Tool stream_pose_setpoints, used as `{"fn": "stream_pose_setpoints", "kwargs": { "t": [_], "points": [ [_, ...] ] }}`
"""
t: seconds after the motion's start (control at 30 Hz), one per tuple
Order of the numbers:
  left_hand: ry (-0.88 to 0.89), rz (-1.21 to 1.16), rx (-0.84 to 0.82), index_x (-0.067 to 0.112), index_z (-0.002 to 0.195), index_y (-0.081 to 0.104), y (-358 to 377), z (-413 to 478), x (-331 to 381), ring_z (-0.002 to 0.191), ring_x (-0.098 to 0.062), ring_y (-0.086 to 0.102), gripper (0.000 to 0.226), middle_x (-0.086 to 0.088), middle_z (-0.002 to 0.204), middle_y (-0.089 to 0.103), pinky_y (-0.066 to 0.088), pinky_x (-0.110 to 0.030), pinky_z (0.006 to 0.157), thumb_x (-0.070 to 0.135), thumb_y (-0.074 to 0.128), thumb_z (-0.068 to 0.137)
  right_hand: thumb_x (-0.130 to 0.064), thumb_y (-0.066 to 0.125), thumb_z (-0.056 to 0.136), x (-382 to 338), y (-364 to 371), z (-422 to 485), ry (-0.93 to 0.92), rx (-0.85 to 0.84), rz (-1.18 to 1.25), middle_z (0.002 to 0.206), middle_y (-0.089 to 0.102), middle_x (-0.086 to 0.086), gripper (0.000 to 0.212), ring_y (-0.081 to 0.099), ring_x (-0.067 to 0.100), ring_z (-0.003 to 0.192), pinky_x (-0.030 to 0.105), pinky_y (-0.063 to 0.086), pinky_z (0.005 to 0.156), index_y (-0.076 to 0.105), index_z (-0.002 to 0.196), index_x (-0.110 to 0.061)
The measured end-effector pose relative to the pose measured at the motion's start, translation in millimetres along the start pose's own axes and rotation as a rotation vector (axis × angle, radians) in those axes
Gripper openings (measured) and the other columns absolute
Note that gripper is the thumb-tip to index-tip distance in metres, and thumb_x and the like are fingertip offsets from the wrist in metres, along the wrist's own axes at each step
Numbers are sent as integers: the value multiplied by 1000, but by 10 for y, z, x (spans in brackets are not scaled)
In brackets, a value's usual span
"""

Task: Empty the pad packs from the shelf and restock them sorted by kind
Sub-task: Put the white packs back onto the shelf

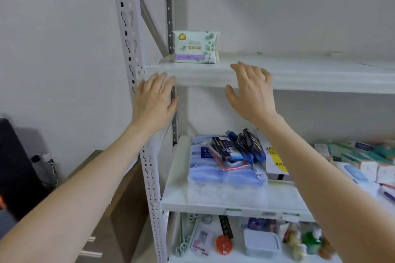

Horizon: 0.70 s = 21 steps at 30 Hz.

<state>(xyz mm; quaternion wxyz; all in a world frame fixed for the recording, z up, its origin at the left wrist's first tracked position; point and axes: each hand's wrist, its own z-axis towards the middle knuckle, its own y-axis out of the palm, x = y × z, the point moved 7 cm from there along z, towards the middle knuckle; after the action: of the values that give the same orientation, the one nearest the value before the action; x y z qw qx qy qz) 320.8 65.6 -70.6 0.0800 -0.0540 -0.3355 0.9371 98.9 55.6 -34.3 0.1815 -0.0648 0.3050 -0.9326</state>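
Your left hand (154,100) and right hand (252,92) hover open and empty near the pad pack (195,47); stand matching packs right beside it.

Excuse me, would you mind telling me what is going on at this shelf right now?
A person is reaching with both hands toward the upper shelf of a white metal rack. The left hand is at the shelf's front left corner and the right hand is at its front edge. Both are open and hold nothing. A single green-and-white pad pack stands upright at the back left of that shelf. The shelf below holds blue packs with dark packs on top.
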Motion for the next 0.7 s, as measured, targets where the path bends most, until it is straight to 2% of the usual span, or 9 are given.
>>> {"fn": "stream_pose_setpoints", "kwargs": {
  "t": [0.2, 0.43, 0.53, 0.7],
  "points": [
    [19, -3, -175, 12, 145, 40, 211, -910, 376, 142, -32, 29, 54, -14, 150, 40, 18, -54, 116, 36, 48, 97, -29, 51, 91, -126, 79, -1111, 4, -203, -98, 147, 43, 15, 51, 40, 30, 135, 54, 23, 110, 46, 136, -7],
    [35, 3, -371, 14, 149, 30, 465, -1909, 992, 146, -28, 20, 59, -12, 155, 31, 9, -50, 117, 41, 41, 99, -39, 46, 94, -16, 230, -2282, 68, -465, -143, 156, 29, 10, 63, 24, 25, 145, 54, 13, 115, 28, 149, -13],
    [44, 26, -435, 17, 150, 28, 528, -2255, 1280, 148, -27, 15, 58, -10, 157, 27, 9, -51, 118, 43, 38, 99, -39, 44, 95, 83, 227, -2710, 79, -547, -148, 157, 26, 10, 63, 21, 25, 146, 55, 11, 115, 25, 149, -15],
    [19, 8, -485, 17, 149, 34, 504, -2826, 1805, 147, -28, 20, 58, -11, 155, 32, 10, -52, 119, 42, 44, 98, -39, 43, 95, 344, 73, -3464, 89, -635, -130, 157, 25, 10, 60, 19, 25, 146, 56, 9, 115, 25, 147, -15]
  ]
}}
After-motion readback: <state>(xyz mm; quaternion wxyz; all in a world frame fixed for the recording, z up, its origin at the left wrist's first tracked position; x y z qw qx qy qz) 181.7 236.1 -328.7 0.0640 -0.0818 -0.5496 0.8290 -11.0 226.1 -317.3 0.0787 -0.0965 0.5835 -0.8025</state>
